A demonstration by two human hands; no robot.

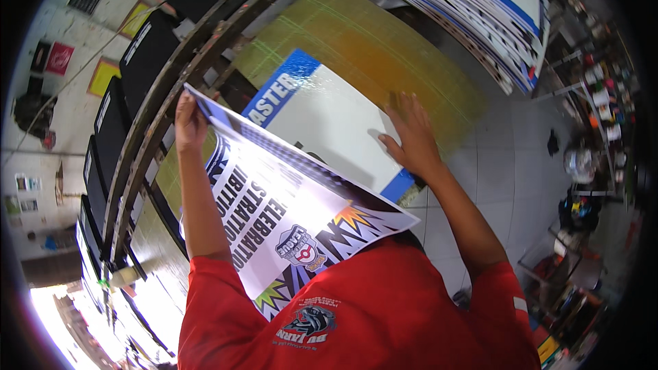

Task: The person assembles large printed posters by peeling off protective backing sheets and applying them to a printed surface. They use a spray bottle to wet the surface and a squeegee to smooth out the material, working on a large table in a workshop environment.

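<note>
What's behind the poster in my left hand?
Beyond the upper edge of the poster, a white board with blue ends shows, lying on a yellow-green surface. The board's near side and anything else behind the poster are hidden.

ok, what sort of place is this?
Probably a print or sign workshop: a large printed sheet, a blue-edged white panel on a yellowish worktop, and a thick stack of panels nearby.
</note>
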